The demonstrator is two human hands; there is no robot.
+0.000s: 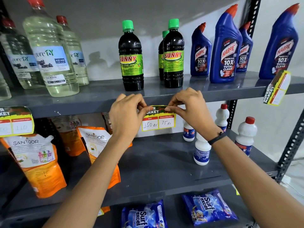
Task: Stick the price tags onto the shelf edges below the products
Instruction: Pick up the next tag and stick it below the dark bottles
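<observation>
A yellow-bordered price tag (158, 121) reading 150 and 75 hangs against the front edge of the grey upper shelf (85, 104), below the dark Sunny bottles (131, 58). My left hand (126, 116) pinches the tag's top left corner. My right hand (187, 107) pinches its top right corner. Both thumbs press the tag's green top strip at the shelf edge. Another tag (15, 121) is stuck to the same edge at the far left, under the clear bleach bottles (49, 53). A third tag (278, 88) hangs tilted at the right, under the blue Harpic bottles (225, 50).
The middle shelf (164, 167) holds orange Santoor pouches (37, 162) on the left and small white bottles (202, 150) on the right. Blue Surf Excel packets (209, 208) lie on the lowest shelf. A perforated black upright (291, 145) frames the right side.
</observation>
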